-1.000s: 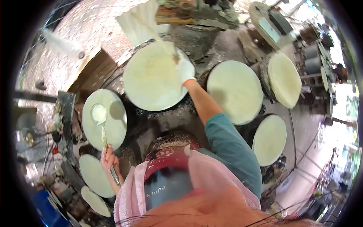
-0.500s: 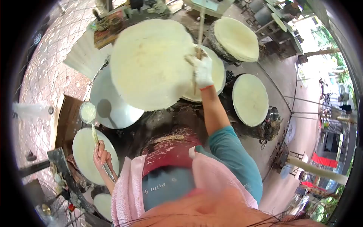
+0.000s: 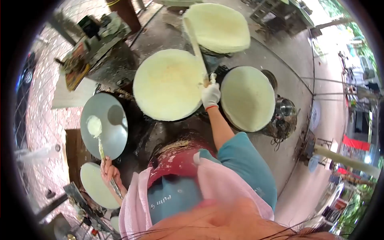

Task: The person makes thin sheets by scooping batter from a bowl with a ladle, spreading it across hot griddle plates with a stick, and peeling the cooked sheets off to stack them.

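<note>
My left hand (image 3: 111, 171) grips the handle of a ladle (image 3: 95, 127), whose bowl is filled with pale batter. The ladle hovers above a bare metal pan (image 3: 114, 138) at the left, with a dark round shadow inside it. My right hand (image 3: 210, 96), in a white glove with a red cuff, is closed round a long flat wooden stick (image 3: 196, 46) pointing away from me. It is at the right edge of a large round pale flatbread sheet (image 3: 166, 86) lying on the middle pan. Whether the glove touches that sheet I cannot tell.
Another pale sheet (image 3: 248, 98) covers the pan at the right. A stack of sheets (image 3: 218, 28) stands at the back. Near my left arm is another pale round (image 3: 96, 186). A metal pot (image 3: 285, 107) sits right, and a cluttered block (image 3: 108, 60) back left.
The large sheet held up over the left and middle pans now lies on the middle pan. My left hand has brought the ladle over the bare pan. The view has shifted.
</note>
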{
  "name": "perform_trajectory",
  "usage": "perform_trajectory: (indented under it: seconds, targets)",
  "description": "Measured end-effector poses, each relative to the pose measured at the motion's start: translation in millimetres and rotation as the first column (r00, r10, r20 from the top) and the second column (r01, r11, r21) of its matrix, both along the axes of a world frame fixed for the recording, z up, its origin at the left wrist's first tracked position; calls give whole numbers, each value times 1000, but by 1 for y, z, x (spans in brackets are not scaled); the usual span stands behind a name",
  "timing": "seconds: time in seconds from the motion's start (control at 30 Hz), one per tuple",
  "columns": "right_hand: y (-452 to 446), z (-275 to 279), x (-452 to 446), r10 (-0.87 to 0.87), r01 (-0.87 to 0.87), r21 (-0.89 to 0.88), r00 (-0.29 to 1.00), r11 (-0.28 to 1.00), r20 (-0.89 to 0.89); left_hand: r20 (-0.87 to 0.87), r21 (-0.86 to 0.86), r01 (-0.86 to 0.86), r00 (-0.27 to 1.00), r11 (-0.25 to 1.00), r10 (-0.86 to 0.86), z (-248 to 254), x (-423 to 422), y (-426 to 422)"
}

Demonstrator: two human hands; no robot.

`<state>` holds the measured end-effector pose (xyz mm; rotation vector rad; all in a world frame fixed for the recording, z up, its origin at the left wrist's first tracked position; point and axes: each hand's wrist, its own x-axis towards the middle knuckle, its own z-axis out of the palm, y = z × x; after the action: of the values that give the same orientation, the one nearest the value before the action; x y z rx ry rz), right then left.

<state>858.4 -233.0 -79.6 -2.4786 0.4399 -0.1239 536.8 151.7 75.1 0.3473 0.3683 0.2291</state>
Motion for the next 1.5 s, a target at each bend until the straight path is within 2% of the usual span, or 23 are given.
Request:
perform_trajectory:
  seconds: [0.07,0.2,0.27,0.4,0.43,0.53,0.57,0.6,0.63,0.7,0.73,0.77,0.83,0.93,0.97,1.0,1.03,1.13,1.17,1.27,1.3,1.37,1.5]
  targets:
    - [-4,-5,2,26,10,170,978,985,-209,-71,45,-4,997,999,7,13,12,-20]
    - [-2,-10,5,129,-114,348,991,930,-21,-108,32,42,993,999,-38,20,26,-28]
    - [9,1,8,94,-115,357,993,927,74,-158,70,70,986,995,-59,27,31,-31]
    - [29,46,13,36,-171,639,975,750,218,-95,32,112,990,993,-109,4,42,-15]
    - [28,64,14,-15,-189,730,965,656,262,-102,10,119,988,993,-118,4,48,-14]
    - [-6,131,-2,-129,-193,844,947,501,293,18,-28,214,977,977,-213,-21,53,-1]
    - [-28,132,-7,-191,-291,847,893,446,407,42,-42,240,970,970,-238,-25,57,-3]
    - [-57,139,-9,-190,-242,883,921,402,339,67,-50,264,963,963,-261,-28,60,-8]
    - [-96,169,-27,-41,-97,776,987,624,156,79,-50,268,961,962,-264,-29,62,-15]
    - [-159,165,-41,-100,-229,832,942,505,320,-63,3,192,980,981,-191,-18,66,-42]
    - [-180,181,-53,-142,-216,855,938,471,315,-136,37,153,980,988,-146,-15,67,-55]
    - [-217,159,-56,-177,-200,796,917,570,357,-78,9,186,980,982,-185,-20,67,-65]
    - [-296,99,-65,-310,42,804,933,593,180,-25,5,214,977,977,-214,-25,68,-91]
    - [-387,22,-76,-386,64,880,912,470,140,-16,-19,219,976,976,-219,-26,76,-143]
    - [-425,-25,-72,-398,88,890,911,446,110,-32,-38,196,980,980,-197,-21,79,-179]
    - [-431,-36,-73,-423,116,896,902,428,85,-45,-64,188,981,980,-191,-18,81,-196]
    - [-444,-43,-72,-333,140,836,941,530,54,-18,-74,218,975,973,-220,-13,85,-212]
    - [-451,-43,-65,-263,42,776,951,630,162,-38,-98,221,974,970,-225,-1,91,-249]
    - [-443,-16,-66,-261,66,795,958,603,118,-17,-96,245,969,965,-248,0,91,-258]
    - [-451,-32,-67,-211,112,703,976,703,56,-68,-38,224,972,974,-226,11,92,-285]
    - [-448,-27,-66,-209,115,766,978,632,26,-79,-39,222,971,974,-225,12,92,-289]
    - [-459,-45,-59,-146,114,775,989,622,-29,-105,-46,225,968,973,-229,15,88,-292]
    - [-445,-2,-45,-136,88,754,991,651,2,-76,-42,234,969,971,-237,8,76,-283]
